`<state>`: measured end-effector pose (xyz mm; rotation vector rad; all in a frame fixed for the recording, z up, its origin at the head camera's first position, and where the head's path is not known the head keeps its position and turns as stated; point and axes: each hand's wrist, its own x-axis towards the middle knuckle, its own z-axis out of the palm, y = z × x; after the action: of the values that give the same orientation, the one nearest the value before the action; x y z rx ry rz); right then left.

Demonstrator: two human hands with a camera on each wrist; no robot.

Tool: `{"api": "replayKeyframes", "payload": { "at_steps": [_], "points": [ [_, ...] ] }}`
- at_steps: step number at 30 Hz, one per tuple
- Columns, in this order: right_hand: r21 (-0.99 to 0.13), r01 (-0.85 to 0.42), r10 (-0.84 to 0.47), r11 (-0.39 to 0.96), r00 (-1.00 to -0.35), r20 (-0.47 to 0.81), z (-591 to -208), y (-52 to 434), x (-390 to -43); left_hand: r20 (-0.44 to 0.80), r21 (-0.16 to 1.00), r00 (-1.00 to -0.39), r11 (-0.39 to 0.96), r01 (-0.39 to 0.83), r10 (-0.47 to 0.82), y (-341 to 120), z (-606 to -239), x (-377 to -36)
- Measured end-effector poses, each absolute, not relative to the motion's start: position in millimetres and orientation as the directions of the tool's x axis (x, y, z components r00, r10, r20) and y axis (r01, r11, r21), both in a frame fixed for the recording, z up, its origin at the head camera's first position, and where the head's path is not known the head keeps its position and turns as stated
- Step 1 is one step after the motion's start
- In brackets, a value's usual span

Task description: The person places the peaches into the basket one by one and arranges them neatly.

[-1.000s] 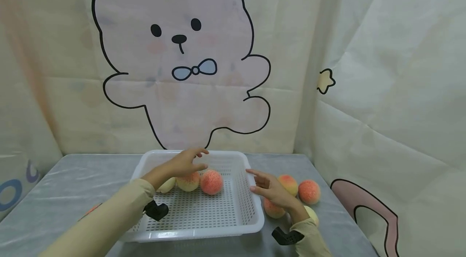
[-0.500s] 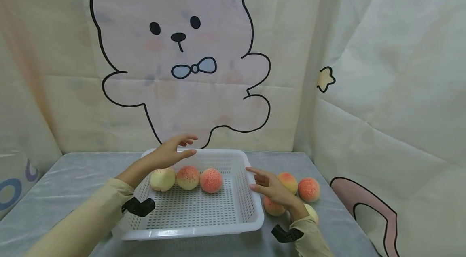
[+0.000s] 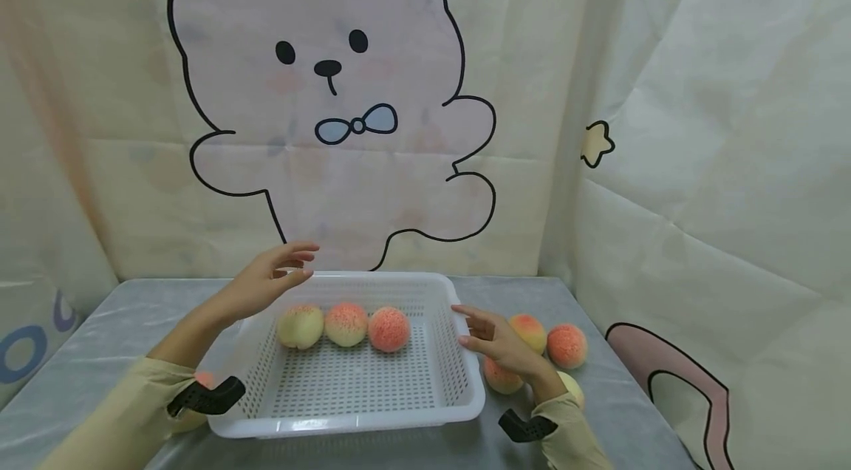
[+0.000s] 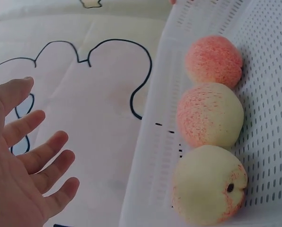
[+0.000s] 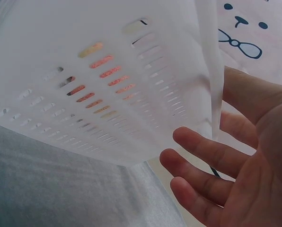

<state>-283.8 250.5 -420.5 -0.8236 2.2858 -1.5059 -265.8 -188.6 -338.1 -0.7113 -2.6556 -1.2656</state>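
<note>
A white perforated plastic basket [image 3: 359,423] sits on the table with three peaches in a row inside: a pale one [image 3: 301,327], a blushed one [image 3: 346,324] and a redder one [image 3: 388,329]. My left hand [image 3: 269,279] hovers over the basket's back left corner. Its fingers are spread and hold nothing, as the left wrist view confirms. At the basket's right side, my right hand [image 3: 500,343] has its fingertips at the rim, loosely bent. In the right wrist view, the fingers [image 5: 202,151] lie beside the outer wall without a curled grip.
Right of the basket lie several more peaches, among them a red one [image 3: 566,346] and a yellow-red one [image 3: 528,332]. Left of it, another peach [image 3: 189,422] is mostly hidden by my left sleeve. A printed curtain [image 3: 518,219] hangs behind the grey table [image 3: 505,293].
My left hand has moved left and up, away from the peaches, uncovering the pale one. Peaches beside the left sleeve have come into view. The right hand stays at the rim.
</note>
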Motion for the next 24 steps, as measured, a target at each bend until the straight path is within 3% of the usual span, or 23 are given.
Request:
{"api": "replayKeyframes", "payload": {
  "at_steps": [9, 17, 24],
  "points": [
    [-0.912, -0.290, -0.590, 0.292, -0.805, 0.067, -421, 251, -282, 0.287, 0.747, -0.897, 0.508, 0.430, 0.338, -228, -348, -242],
    [-0.915, -0.272, -0.580, 0.298, -0.813, 0.053, -423, 251, -282, 0.269, 0.750, -0.930, 0.551, 0.365, 0.249, -281, -365, -226],
    [-0.910, -0.279, -0.579, 0.307, -0.814, 0.054, -421, 251, -283, 0.246, 0.742, -0.935, 0.571, 0.352, 0.256, -320, -376, -217]
  ]
}}
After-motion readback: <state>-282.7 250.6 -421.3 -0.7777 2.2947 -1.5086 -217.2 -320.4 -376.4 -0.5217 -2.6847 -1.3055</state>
